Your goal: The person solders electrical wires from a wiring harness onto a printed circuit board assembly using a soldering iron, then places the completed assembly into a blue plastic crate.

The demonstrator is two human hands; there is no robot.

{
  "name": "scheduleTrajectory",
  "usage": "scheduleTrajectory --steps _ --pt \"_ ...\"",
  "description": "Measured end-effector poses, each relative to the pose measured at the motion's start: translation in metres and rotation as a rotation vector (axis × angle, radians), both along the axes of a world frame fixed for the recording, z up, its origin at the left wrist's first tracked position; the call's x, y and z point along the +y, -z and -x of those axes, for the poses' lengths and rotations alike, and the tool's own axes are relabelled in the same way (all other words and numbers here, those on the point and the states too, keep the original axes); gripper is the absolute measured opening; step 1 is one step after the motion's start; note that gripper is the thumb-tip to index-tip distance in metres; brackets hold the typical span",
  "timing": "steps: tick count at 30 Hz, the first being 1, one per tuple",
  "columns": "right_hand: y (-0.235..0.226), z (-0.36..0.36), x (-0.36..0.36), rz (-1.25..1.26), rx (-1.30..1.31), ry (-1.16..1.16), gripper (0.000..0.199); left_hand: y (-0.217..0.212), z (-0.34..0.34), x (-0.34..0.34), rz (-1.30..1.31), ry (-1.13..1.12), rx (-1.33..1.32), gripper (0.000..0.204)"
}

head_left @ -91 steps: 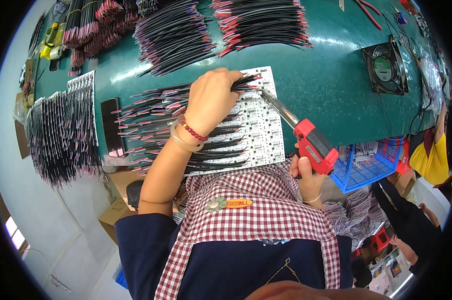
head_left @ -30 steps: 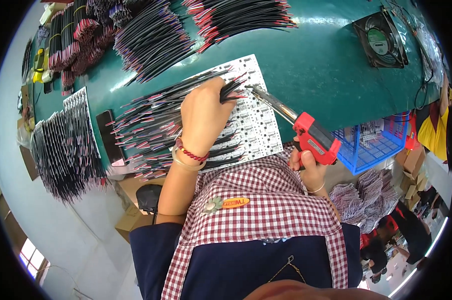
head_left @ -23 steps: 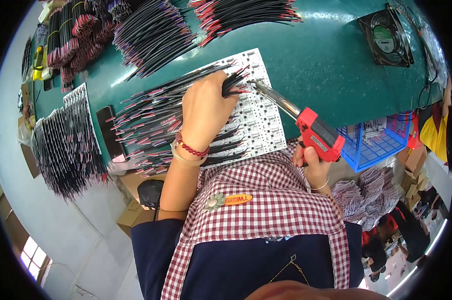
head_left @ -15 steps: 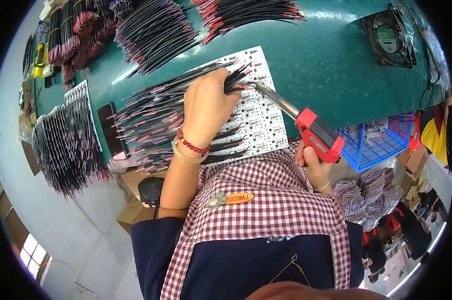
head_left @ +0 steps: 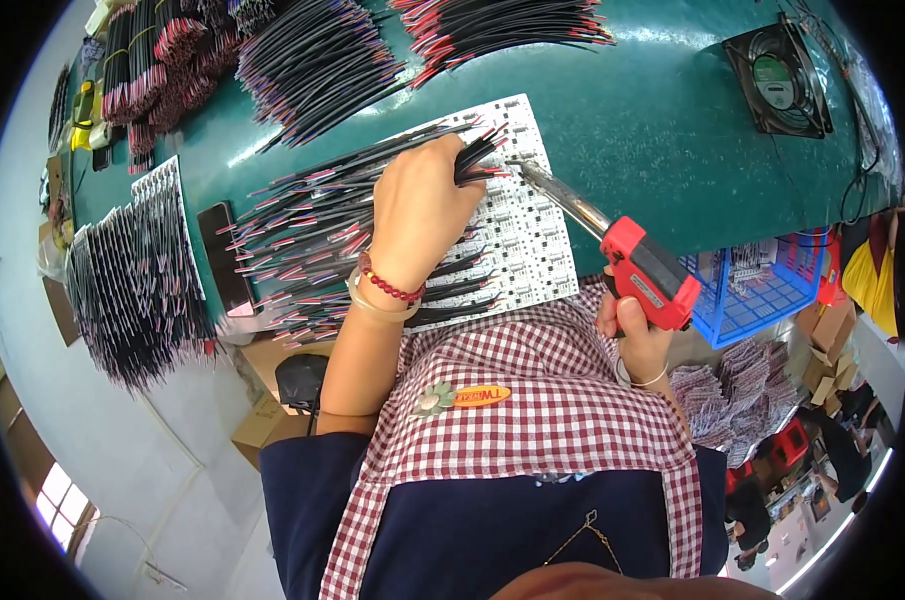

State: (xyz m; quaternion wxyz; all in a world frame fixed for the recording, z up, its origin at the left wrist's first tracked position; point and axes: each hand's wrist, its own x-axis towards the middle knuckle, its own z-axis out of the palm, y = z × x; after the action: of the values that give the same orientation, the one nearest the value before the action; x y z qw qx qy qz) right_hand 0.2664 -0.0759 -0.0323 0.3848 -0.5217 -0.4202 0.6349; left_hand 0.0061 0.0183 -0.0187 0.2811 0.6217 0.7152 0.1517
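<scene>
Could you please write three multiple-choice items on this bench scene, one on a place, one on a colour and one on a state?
1. Where does the small square fan sit?
A. at the table's far right
B. on the white panel
C. in the blue basket

2. What colour is the body of the soldering gun?
A. yellow
B. red
C. green

3. What is the left hand doing?
A. resting open on the bare table
B. hanging off the table edge
C. pressing black wires down on the white circuit panel

Key: 1 A, it lies on the green table by the right rim. 2 B, the right hand grips a red housing. 3 C, its fingers close over wires near the gun's metal tip.
</scene>
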Motion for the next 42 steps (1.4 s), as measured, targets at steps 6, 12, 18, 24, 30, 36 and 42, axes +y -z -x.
scheduleTrajectory --steps 6,12,18,24,30,36,42 --pt "0.004 0.001 -0.003 -0.015 -0.013 -0.010 0.041 -0.001 0.004 0.000 -0.039 0.078 -0.028 0.020" --pt "0.010 0.000 -0.010 0.016 -0.108 -0.040 0.034 -0.002 0.004 0.001 -0.043 0.092 0.008 0.022" --pt "0.005 0.003 -0.009 0.041 0.021 0.013 0.018 -0.001 0.004 0.002 -0.062 0.114 0.031 0.022" --pt "0.006 0.001 -0.008 0.026 0.127 0.103 0.028 -0.001 0.004 0.003 -0.045 0.121 0.038 0.024" --pt "0.006 0.002 -0.008 0.035 0.094 0.057 0.029 -0.001 0.006 0.001 -0.088 0.118 0.002 0.025" --pt "0.002 0.007 -0.006 0.101 0.044 0.065 0.018 -0.001 0.005 0.002 -0.066 0.119 0.016 0.023" --pt "0.005 0.006 -0.009 0.034 0.048 0.061 0.033 0.001 0.005 0.002 -0.100 0.113 0.023 0.021"
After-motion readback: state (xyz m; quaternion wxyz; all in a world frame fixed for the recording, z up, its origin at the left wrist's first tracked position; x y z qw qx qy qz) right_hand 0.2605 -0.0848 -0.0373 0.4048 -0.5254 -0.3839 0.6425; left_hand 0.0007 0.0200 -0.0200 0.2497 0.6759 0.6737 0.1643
